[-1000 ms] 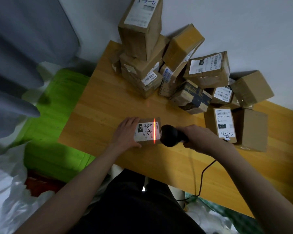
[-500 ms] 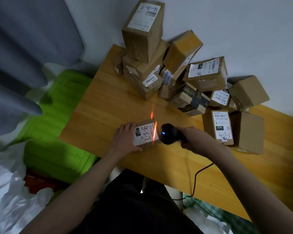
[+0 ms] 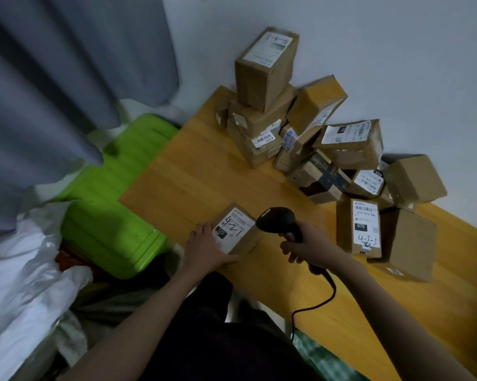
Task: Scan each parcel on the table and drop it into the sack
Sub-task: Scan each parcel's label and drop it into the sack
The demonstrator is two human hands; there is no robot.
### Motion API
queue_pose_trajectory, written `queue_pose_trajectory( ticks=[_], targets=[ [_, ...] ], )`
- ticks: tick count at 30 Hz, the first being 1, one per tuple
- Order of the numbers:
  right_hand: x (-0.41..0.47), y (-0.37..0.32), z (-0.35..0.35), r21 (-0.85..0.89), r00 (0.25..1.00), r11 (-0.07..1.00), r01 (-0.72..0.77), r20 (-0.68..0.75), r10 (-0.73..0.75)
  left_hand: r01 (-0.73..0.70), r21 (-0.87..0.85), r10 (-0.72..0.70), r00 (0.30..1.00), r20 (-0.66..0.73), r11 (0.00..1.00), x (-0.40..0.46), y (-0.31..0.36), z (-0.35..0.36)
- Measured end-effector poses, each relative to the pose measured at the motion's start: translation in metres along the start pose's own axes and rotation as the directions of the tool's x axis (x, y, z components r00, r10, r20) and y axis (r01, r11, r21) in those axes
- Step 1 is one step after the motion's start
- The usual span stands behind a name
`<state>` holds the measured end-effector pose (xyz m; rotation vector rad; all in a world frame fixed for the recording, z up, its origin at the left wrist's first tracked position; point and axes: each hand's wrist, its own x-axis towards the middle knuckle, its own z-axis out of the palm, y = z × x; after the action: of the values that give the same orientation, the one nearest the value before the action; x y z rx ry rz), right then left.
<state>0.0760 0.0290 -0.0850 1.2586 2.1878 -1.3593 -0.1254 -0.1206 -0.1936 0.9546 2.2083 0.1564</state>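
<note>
A small cardboard parcel [image 3: 238, 233] with a white label marked "4-2-1" lies near the front left edge of the wooden table [image 3: 193, 174]. My left hand [image 3: 204, 250] grips its left and near sides, thumb along the front edge. My right hand [image 3: 309, 247] holds a black corded barcode scanner [image 3: 278, 220], its head just right of the parcel. No red beam shows. A white sack [image 3: 23, 270] lies crumpled on the floor at the lower left.
Several taped cardboard parcels [image 3: 350, 144] are piled against the wall at the table's back and right. A green plastic bin [image 3: 116, 199] stands left of the table under a grey curtain [image 3: 53, 78]. The scanner's cable [image 3: 314, 306] hangs over the table's front edge.
The red scan line on the label has gone out. My left hand has slid the parcel toward the table's front left edge, and the scanner has drawn back slightly.
</note>
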Motion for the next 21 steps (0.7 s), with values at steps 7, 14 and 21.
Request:
queue_pose_trajectory(
  ticks=[7,14,21],
  targets=[
    [-0.034,-0.007,0.023,0.068,0.959,0.978,0.197,-0.220,-0.178,0.073,-0.454,-0.140,0.983,-0.116,0.888,-0.070,0.023,-0.007],
    [-0.081,-0.018,0.050,0.205,0.859,0.852,0.482,-0.303,-0.413,-0.021,-0.767,-0.210,0.957,-0.201,0.641,-0.130,0.028,0.004],
    [-0.113,-0.031,0.078,0.338,0.857,0.788,0.514,-0.175,-0.484,-0.082,-0.921,-0.305,0.929,-0.209,0.381,-0.221,0.003,0.008]
  ],
)
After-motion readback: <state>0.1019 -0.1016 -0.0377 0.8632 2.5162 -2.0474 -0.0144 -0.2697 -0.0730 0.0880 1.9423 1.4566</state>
